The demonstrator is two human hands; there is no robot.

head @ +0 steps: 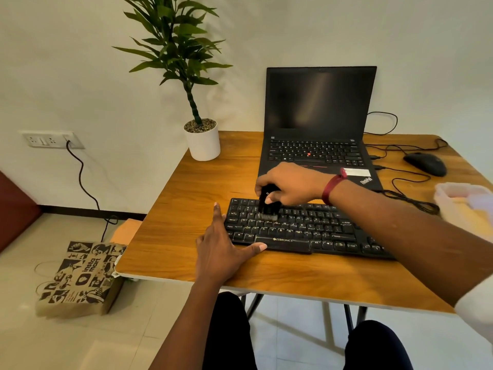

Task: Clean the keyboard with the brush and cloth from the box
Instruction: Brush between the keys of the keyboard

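Note:
A black keyboard (301, 228) lies on the wooden table (192, 182) in front of me. My right hand (290, 182) grips a small black brush (268, 206), bristles down on the upper-left keys. My left hand (224, 244) lies flat on the table at the keyboard's left end, fingers spread, thumb against the keyboard's front edge. A translucent white box (464, 201) stands at the right edge of the table, blurred; what it holds cannot be made out.
An open black laptop (317, 121) stands behind the keyboard. A black mouse (425, 164) and cables lie at the right rear. A potted plant (202, 140) stands at the back left corner. A printed paper bag (80, 276) sits on the floor to the left.

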